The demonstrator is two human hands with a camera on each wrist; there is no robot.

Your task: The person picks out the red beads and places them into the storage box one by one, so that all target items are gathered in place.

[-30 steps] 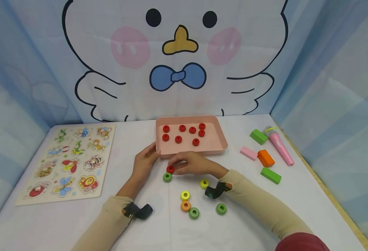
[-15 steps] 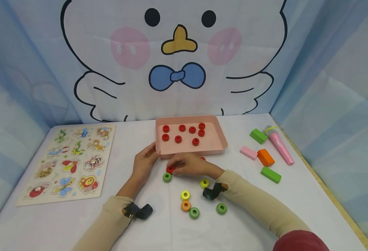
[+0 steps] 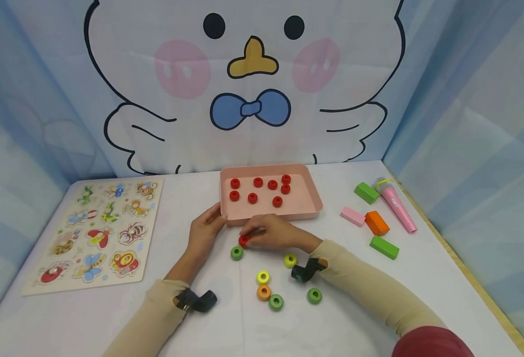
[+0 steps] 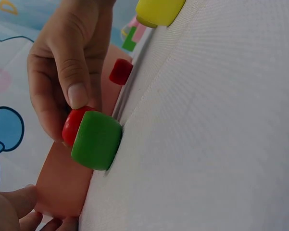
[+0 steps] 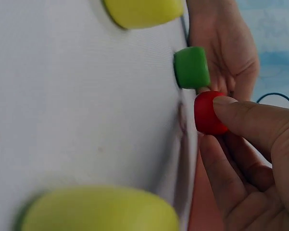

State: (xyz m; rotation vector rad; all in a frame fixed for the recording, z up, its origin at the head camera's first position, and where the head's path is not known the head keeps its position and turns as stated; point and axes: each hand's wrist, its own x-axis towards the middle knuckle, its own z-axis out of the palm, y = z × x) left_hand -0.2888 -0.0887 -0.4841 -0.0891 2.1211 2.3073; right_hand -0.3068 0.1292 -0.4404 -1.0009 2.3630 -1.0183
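Note:
Between thumb and fingers, my right hand (image 3: 272, 232) pinches a red bead (image 5: 209, 113) in front of the pink tray. Close beside it on the table is a green bead (image 3: 237, 253), which partly covers the red one in the left wrist view. My left hand (image 3: 204, 233) holds the tray's (image 3: 279, 216) near left corner, thumb at the front wall. Several red beads (image 3: 253, 198) lie spread inside the tray. One more red bead (image 4: 120, 72) shows by the tray's front wall in the left wrist view; my right hand hides it from the head view.
Nearer to me lie yellow beads (image 3: 263, 277), an orange bead (image 3: 263, 292) and green beads (image 3: 276, 302). At right are green blocks (image 3: 384, 247), an orange block (image 3: 377, 223), a pink block (image 3: 352, 216) and a toy microphone (image 3: 397, 207). An insect puzzle board (image 3: 96, 233) lies at left.
My right fingers have closed on the red bead and drawn it slightly away from the green one. My left hand has stayed at the tray corner.

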